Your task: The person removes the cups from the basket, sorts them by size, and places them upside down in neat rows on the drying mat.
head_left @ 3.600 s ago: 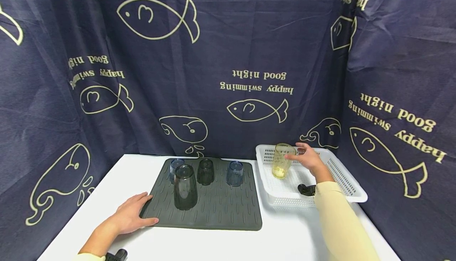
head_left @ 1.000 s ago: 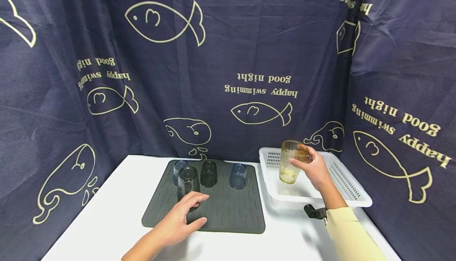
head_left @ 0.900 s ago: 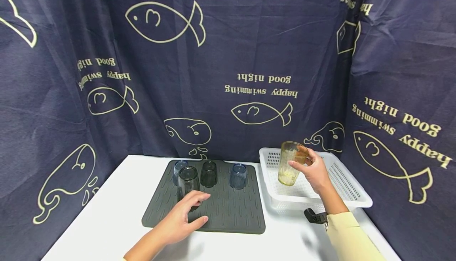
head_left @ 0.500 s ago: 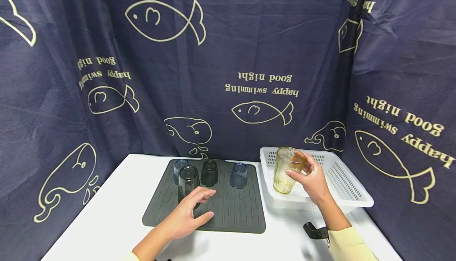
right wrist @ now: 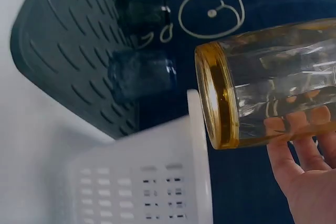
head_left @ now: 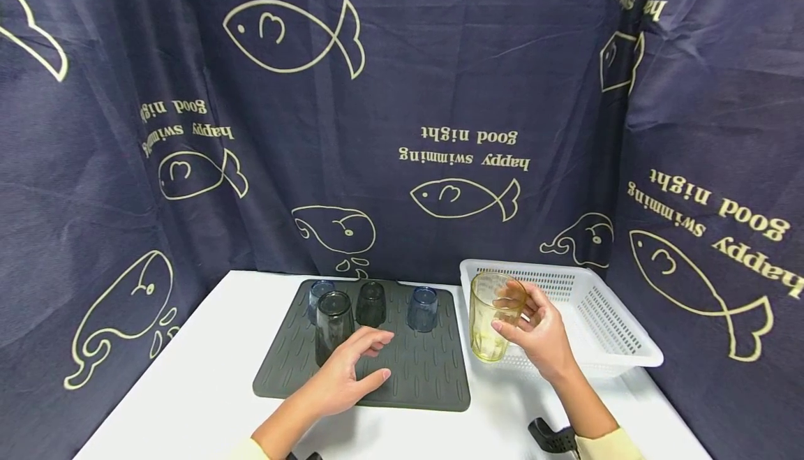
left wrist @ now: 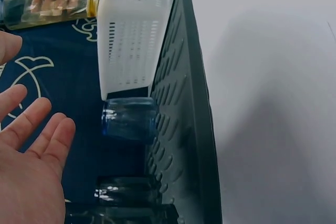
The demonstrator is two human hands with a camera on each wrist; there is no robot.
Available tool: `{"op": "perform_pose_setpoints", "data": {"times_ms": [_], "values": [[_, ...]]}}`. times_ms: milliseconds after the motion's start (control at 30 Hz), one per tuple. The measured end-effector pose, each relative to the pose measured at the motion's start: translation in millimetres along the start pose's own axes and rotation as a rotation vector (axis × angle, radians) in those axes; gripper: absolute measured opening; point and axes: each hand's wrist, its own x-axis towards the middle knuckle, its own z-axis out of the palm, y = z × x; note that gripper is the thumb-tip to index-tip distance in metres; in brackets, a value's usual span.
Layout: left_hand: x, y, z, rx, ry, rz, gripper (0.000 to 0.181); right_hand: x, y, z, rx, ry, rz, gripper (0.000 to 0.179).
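Note:
A tall yellow-tinted drinking glass (head_left: 487, 320) is upright, rim up, in my right hand (head_left: 539, 331), whose fingers and thumb grip its right side. In the head view it overlaps the near left rim of the white basket (head_left: 628, 361); the right wrist view shows its thick amber base (right wrist: 218, 98). My left hand (head_left: 342, 380) holds nothing, fingers spread over the front of the dark grey drying mat (head_left: 433, 376). Just behind that hand, a tall dark glass (head_left: 333, 324) stands upside down, partly covered by it.
Farther back on the mat stand a short dark glass (head_left: 371, 304) and two short blue glasses, one at the left (head_left: 319, 292) and one at the right (head_left: 423, 308). A dark blue fish-print curtain (head_left: 389, 97) closes off the back and sides of the white table (head_left: 182, 376).
My right hand has lifted the yellow glass out of the basket, carrying it left and toward me. My left hand has left the mat's left edge and drifted right, over its front.

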Motion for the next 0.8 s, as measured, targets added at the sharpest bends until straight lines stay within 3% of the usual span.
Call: {"op": "perform_pose_setpoints", "data": {"times_ms": [300, 467, 800], "values": [[8.1, 5.5, 9.2, -0.046, 0.005, 0.016, 0.047, -16.9, -5.1, 15.2, 0.030, -0.072, -0.069, 0.070], [11.6, 7.3, 16.2, -0.081, 0.012, 0.045, 0.047, -26.9, -3.2, 23.3, 0.006, -0.110, -0.063, 0.070], [14.3, 10.8, 26.6, -0.149, 0.002, -0.005, 0.051, -44.0, 6.2, 37.7, -0.076, -0.166, -0.051, 0.070]]}}
